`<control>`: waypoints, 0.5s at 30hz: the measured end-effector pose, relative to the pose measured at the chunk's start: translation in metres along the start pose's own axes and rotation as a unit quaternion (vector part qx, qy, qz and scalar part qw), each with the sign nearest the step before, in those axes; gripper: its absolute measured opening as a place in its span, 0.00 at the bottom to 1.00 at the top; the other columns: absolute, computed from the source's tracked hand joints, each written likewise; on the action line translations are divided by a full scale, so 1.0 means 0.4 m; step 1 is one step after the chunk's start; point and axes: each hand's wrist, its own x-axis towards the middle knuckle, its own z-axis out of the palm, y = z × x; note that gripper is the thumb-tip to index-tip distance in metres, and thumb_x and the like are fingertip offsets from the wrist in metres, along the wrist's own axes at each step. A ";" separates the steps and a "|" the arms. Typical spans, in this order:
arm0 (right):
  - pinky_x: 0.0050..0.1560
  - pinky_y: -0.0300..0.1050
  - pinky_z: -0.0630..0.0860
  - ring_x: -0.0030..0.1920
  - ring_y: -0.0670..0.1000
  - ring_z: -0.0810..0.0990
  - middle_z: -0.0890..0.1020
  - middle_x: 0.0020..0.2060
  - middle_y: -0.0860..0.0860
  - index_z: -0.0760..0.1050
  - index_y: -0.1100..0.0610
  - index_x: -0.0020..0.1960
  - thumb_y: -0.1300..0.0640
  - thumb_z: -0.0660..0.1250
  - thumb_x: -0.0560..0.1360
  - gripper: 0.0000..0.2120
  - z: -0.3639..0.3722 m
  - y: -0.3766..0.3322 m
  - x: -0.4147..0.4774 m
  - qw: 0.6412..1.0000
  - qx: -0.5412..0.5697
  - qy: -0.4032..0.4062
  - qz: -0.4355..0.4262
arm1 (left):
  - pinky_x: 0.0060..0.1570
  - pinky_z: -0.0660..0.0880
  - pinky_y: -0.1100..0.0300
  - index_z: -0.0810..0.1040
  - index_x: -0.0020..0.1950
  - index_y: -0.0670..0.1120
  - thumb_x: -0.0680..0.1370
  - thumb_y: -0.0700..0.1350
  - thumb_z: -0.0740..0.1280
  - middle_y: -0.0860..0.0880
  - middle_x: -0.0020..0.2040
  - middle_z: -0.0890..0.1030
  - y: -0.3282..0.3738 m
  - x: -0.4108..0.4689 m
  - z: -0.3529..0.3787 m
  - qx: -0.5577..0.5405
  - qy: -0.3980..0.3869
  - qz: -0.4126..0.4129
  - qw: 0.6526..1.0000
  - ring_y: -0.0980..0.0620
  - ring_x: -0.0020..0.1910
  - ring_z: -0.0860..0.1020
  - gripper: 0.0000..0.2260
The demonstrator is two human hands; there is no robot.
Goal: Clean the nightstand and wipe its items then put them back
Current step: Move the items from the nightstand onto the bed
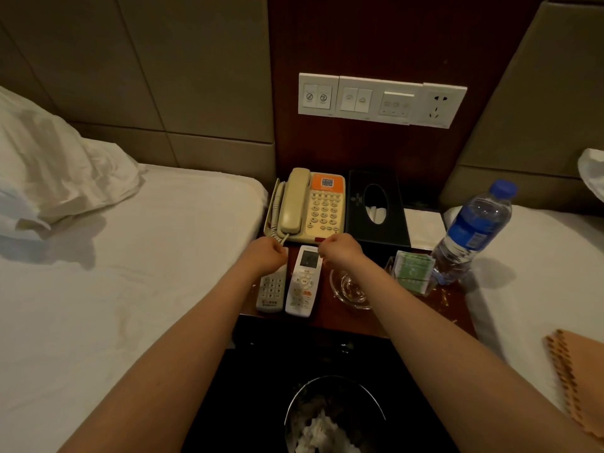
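Knuckles up, my left hand (pixel 266 256) and right hand (pixel 340 250) curl; what either holds I cannot tell. Just beyond them lies the beige corded telephone (pixel 313 207), probably my target for clearing.

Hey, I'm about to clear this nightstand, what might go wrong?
Lifting the telephone could drag its coiled cord across the white remote. The glass ashtray sits near the front edge under the right forearm and might get knocked off. The water bottle by the right edge could topple.

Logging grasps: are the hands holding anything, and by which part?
Cannot tell: the left hand and right hand curl at the front edge of the phone, their palms hidden.
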 end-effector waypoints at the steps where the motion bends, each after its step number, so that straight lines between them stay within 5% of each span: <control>1: 0.51 0.46 0.75 0.47 0.54 0.77 0.77 0.44 0.55 0.75 0.62 0.49 0.61 0.63 0.75 0.05 0.005 0.002 -0.002 0.999 -0.042 -0.005 -0.004 | 0.51 0.71 0.58 0.74 0.52 0.45 0.77 0.43 0.64 0.42 0.58 0.78 -0.003 0.002 0.002 0.013 -0.008 -0.012 1.000 0.47 0.50 0.75 0.05; 5: 0.42 0.42 0.71 0.52 0.53 0.77 0.78 0.55 0.57 0.74 0.62 0.57 0.58 0.68 0.73 0.15 0.049 -0.001 -0.010 0.986 -0.160 -0.049 -0.004 | 0.60 0.72 0.52 0.67 0.66 0.41 0.73 0.46 0.69 0.41 0.65 0.73 -0.028 0.008 0.025 0.048 -0.042 -0.072 0.995 0.43 0.62 0.73 0.25; 9: 0.56 0.44 0.72 0.65 0.57 0.71 0.70 0.65 0.59 0.62 0.63 0.69 0.54 0.69 0.72 0.30 0.087 -0.003 -0.008 0.980 -0.194 -0.034 0.009 | 0.64 0.70 0.49 0.62 0.69 0.41 0.72 0.50 0.70 0.39 0.68 0.69 -0.046 0.009 0.048 0.074 -0.045 -0.094 0.992 0.41 0.66 0.70 0.31; 15: 0.63 0.49 0.70 0.69 0.60 0.65 0.60 0.68 0.61 0.48 0.59 0.74 0.51 0.73 0.69 0.45 0.132 0.011 -0.018 0.977 -0.211 -0.024 0.014 | 0.62 0.69 0.51 0.55 0.70 0.41 0.69 0.51 0.73 0.40 0.68 0.68 -0.070 0.011 0.075 0.063 -0.031 -0.094 0.993 0.41 0.67 0.69 0.38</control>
